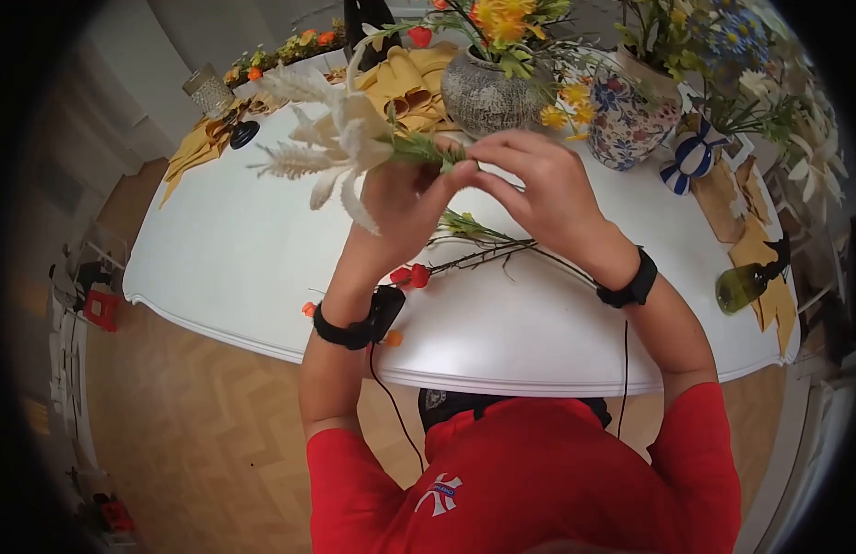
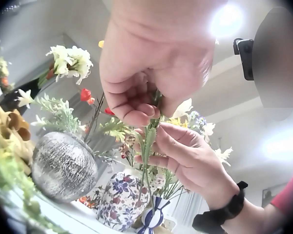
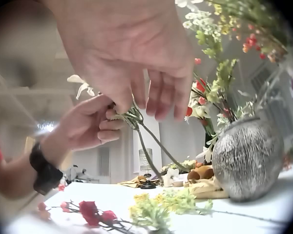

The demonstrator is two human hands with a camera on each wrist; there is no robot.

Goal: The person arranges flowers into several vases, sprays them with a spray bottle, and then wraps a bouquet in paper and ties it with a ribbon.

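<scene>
In the head view, a white flower spray (image 1: pixel 357 129) with feathery plumes points to the left, raised over the table. My left hand (image 1: pixel 397 198) grips its green stem just below the blooms. My right hand (image 1: pixel 548 180) meets it from the other side, thumb and index finger pinching at the stem's leafy part. The left wrist view shows the green stem (image 2: pixel 149 141) hanging down from the left fingers, with the right fingertips around it. Below the hands, red flowers (image 1: pixel 414 275) and a yellow-green sprig (image 1: pixel 465 223) lie on the table with their dark stems crossing.
The white table (image 1: pixel 234 249) carries a grey textured vase (image 1: pixel 488 97), a floral-patterned vase (image 1: pixel 631 115) and a blue-and-white striped vase (image 1: pixel 691 162) at the back. A green bottle (image 1: pixel 742 288) lies at the right edge. Yellow cloth (image 1: pixel 202 148) and a candle holder (image 1: pixel 245 134) sit back left.
</scene>
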